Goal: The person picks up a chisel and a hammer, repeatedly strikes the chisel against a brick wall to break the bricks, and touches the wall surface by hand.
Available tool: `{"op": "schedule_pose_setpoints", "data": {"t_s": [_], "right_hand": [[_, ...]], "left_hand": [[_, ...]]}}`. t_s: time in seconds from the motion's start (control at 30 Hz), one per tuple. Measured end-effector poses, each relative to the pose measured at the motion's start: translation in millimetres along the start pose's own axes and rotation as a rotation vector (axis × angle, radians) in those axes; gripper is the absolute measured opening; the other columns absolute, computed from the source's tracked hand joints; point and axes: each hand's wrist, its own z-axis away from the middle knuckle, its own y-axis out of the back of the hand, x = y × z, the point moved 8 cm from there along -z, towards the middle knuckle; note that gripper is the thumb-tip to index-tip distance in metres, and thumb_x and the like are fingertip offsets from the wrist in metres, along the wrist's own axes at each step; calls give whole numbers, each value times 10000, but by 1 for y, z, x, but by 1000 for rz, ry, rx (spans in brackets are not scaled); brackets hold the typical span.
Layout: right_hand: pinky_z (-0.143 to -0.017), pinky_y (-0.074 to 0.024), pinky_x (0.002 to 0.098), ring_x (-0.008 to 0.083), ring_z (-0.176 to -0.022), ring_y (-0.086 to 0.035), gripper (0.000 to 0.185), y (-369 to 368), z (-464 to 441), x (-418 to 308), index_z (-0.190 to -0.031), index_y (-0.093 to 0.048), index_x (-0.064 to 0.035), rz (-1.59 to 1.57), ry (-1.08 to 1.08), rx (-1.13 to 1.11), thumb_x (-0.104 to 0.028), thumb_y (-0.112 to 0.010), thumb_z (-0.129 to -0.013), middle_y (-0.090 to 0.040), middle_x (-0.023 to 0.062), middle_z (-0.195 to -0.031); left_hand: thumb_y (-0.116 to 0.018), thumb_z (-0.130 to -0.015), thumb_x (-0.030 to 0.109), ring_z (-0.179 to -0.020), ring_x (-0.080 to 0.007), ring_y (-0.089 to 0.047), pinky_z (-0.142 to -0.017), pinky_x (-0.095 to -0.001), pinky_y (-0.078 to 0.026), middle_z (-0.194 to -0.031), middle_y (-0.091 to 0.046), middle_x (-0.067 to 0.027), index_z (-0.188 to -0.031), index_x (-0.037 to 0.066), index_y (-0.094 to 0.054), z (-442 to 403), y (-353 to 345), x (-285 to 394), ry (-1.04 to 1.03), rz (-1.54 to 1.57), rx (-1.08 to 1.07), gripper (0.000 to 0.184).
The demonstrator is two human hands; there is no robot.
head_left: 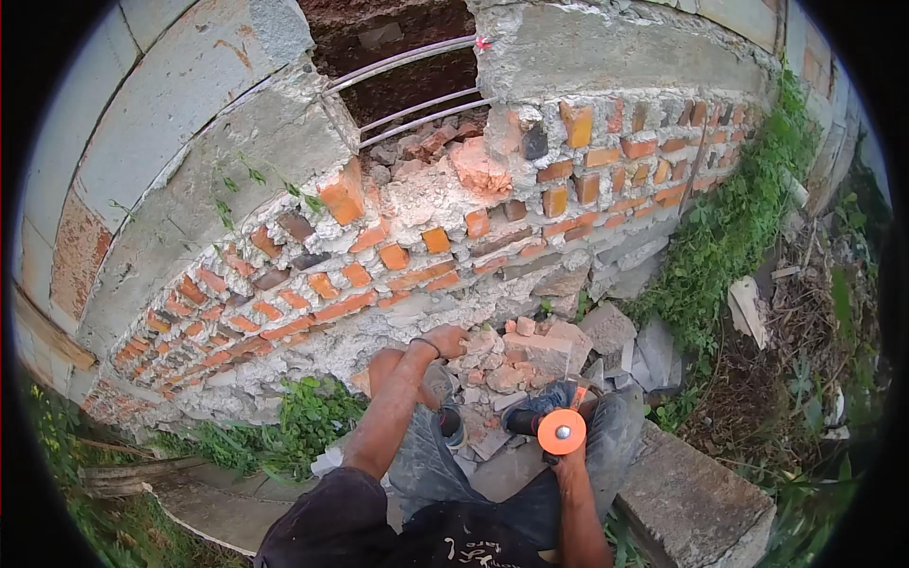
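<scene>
My left hand (444, 342), with a dark band at the wrist, reaches down to the broken brick and mortar rubble (511, 358) at the wall's foot. Its fingers are curled against the pieces, and what lies under them is hidden. Near my right knee, my right hand (568, 464) is closed round the dark grip of a chisel with a round orange hand guard (561, 420). A metal striking head shows in the guard's middle. Beyond the guard, an orange piece (579, 396) points toward the rubble; whether it belongs to the chisel, I cannot tell.
Ahead stands a broken brick wall (436, 241) with an opening crossed by bare steel bars (407, 64). A concrete block (696, 497) lies at my right, and loose slabs (609, 328) lean by the rubble. Green plants (308, 426) grow along both sides.
</scene>
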Motion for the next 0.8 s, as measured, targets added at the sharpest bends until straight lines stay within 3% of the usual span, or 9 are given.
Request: {"op": "schedule_pose_setpoints", "data": {"t_s": [0.17, 0.23, 0.47, 0.53, 0.63, 0.8], "right_hand": [[-586, -566, 303, 205, -714, -663, 284, -1, 1, -1, -1047, -608, -9, 3, -6, 7, -199, -421, -949, -660, 89, -881], [-563, -578, 285, 181, -692, -673, 316, -1, 0, -1, -1059, -608, -23, 27, 23, 0, -288, -471, -956, -671, 73, -883], [-600, -582, 296, 189, -734, -670, 293, -8, 3, -3, -1039, -607, -24, 8, 23, -63, -276, -490, -947, -663, 78, -894], [-517, -562, 300, 210, -663, -661, 294, -4, 3, -2, -1062, -602, -6, -27, -1, 48, -203, -411, -955, -659, 95, -868], [-597, -580, 296, 186, -733, -669, 295, -4, 1, -3, -1037, -608, -34, 27, 36, -29, -285, -482, -946, -663, 73, -900], [-580, -577, 289, 184, -722, -670, 303, 0, 1, -2, -1036, -607, -40, 51, 19, -22, -300, -482, -943, -667, 71, -906]], "left_hand": [[-608, -766, 254, -1049, -361, -592, -912, -418, -467, -1127, -630, -201, -1213, 105, -604, 7, 8, 9, 18, 3, -9, 471], [-608, -762, 250, -1045, -362, -593, -907, -417, -470, -1122, -631, -203, -1209, 108, -609, 7, 9, 10, 8, -5, 2, 469], [-611, -758, 248, -1028, -367, -600, -894, -422, -476, -1097, -638, -212, -1209, 109, -611, 10, 11, 13, 13, 0, -5, 472], [-612, -756, 249, -1022, -370, -602, -891, -423, -477, -1087, -641, -213, -1207, 107, -612, 10, 12, 14, 3, -3, 7, 473], [-613, -755, 249, -1025, -369, -601, -895, -423, -476, -1092, -640, -212, -1207, 110, -613, 9, 10, 12, 4, -11, 10, 472], [-612, -758, 252, -1034, -365, -600, -905, -422, -473, -1102, -638, -210, -1207, 118, -614, 1, 1, -1, 6, 0, 16, 469]]}}
